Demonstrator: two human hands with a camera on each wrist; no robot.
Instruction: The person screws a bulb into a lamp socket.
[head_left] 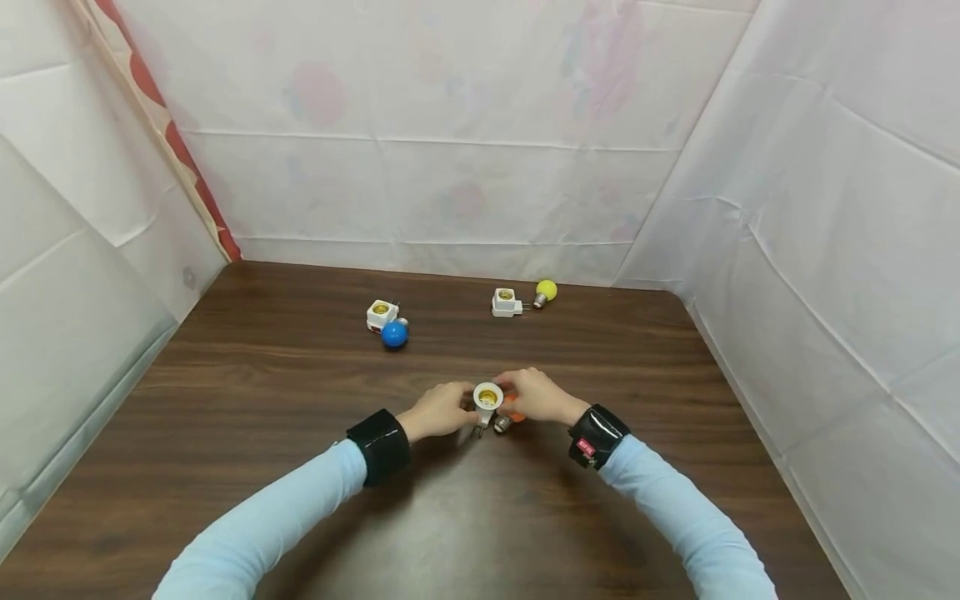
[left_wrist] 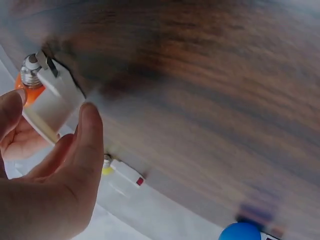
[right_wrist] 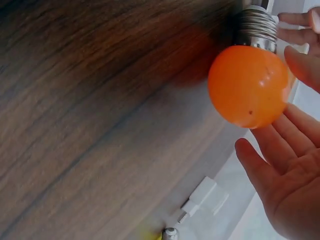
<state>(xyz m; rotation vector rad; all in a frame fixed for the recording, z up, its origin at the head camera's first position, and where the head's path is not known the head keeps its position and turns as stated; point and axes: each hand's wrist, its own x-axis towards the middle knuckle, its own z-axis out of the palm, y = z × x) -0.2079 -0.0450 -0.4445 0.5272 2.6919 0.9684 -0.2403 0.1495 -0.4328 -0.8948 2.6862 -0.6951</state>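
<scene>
A white lamp socket plug with a round opening and two metal prongs stands between the two hands. Close beside it, on the right, lies an orange light bulb with a silver screw base. My left hand reaches to the socket's left side, thumb and fingers spread around it with the tips right at its edge. On the other side, my right hand extends its fingers over the orange bulb toward the socket. Its thumb and fingers look relaxed and apart in the right wrist view, not curled round the bulb.
Farther back on the brown wooden table, a blue bulb lies against a second white socket. A third white socket sits near a yellow bulb at the back. Pale sheets enclose the table.
</scene>
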